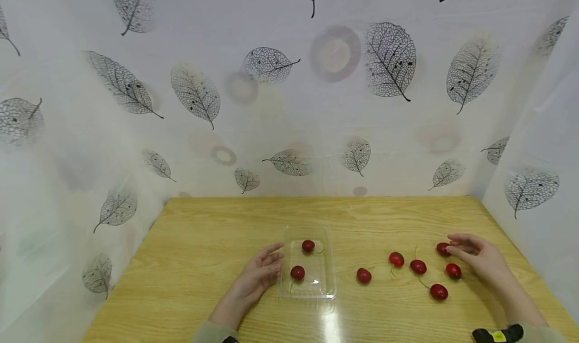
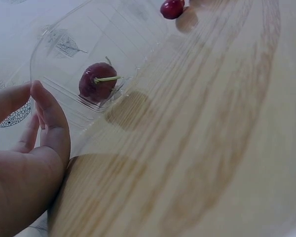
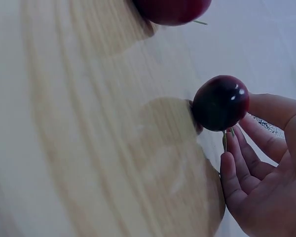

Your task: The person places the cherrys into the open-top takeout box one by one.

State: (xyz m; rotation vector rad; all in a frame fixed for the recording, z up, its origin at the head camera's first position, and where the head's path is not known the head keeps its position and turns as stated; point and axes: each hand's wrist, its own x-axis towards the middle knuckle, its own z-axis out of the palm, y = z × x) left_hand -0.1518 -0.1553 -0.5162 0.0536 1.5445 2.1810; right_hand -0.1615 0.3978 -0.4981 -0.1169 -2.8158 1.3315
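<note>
L hand (image 1: 258,276): fingers apart, by clear rect. plastic box (image 1: 316,270). R hand (image 1: 483,257): fingertips at round red cherry (image 1: 442,249); clamping unclear.

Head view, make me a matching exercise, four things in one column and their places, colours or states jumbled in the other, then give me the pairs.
1. Left hand
2. Right hand
3. Clear tray
4. Tabletop

A. Yellowish, wood-grained
B. Fingers near a loose cherry
C. Holds two cherries
D. Beside the tray's left edge

Pairs: 1-D, 2-B, 3-C, 4-A
</note>
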